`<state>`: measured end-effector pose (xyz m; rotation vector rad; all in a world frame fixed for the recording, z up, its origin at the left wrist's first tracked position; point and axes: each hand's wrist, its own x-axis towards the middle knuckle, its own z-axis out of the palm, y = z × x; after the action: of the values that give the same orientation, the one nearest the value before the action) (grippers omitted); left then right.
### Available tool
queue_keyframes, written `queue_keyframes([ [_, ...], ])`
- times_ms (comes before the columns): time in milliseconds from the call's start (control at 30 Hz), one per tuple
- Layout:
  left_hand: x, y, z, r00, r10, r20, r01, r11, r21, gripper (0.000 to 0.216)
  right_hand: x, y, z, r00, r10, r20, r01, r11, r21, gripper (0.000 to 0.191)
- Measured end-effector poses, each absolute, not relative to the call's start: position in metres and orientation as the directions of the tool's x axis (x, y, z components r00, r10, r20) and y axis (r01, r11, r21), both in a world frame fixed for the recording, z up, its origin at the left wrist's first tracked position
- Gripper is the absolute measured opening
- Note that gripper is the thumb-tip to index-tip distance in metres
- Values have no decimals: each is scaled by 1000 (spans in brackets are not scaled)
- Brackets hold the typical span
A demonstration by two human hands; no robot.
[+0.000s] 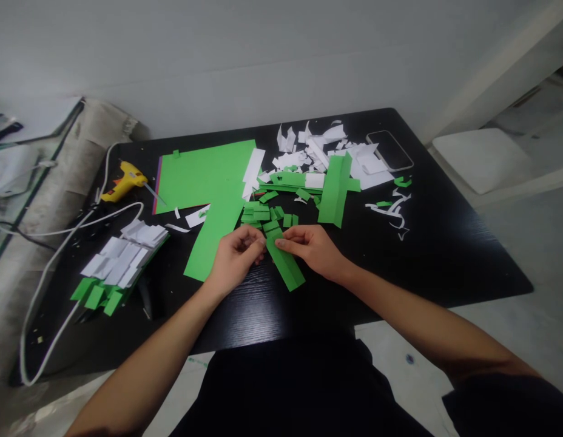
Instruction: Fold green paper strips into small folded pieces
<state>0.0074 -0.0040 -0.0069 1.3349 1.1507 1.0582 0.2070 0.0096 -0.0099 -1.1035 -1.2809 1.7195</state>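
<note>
My two hands meet over the middle of a black table (445, 255). My right hand (311, 247) pinches the upper end of a folded green paper strip (288, 268) that lies slanting on the table. My left hand (238, 255) is curled, its fingertips closed together right by the same end of the strip; what they hold is too small to make out. Just behind my hands lie several small green paper pieces (263, 213). A large green sheet (209, 182) with a cut-out spreads to the left of them.
A yellow glue gun (124, 181) with a white cable (54, 267) lies at the far left. A stack of white and green folded pieces (117, 264) sits front left. White scraps (318, 152), a tall folded green piece (336, 188) and a phone (391, 150) lie at the back.
</note>
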Motion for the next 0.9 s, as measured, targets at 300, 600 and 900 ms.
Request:
queue_keyframes([
  [300, 6, -6, -10, 171, 985, 1, 133, -24, 991, 22, 207, 10, -15, -369, 905, -210, -50, -245, -968, 30],
  [600, 7, -6, -7, 243, 969, -40, 149, 3, 989, 20, 205, 11, -15, -378, 913, -152, -39, -180, -983, 31],
  [900, 9, -7, -7, 257, 966, -20, 131, -14, 991, 21, 208, 14, -16, -358, 928, -99, -49, -124, -991, 26],
])
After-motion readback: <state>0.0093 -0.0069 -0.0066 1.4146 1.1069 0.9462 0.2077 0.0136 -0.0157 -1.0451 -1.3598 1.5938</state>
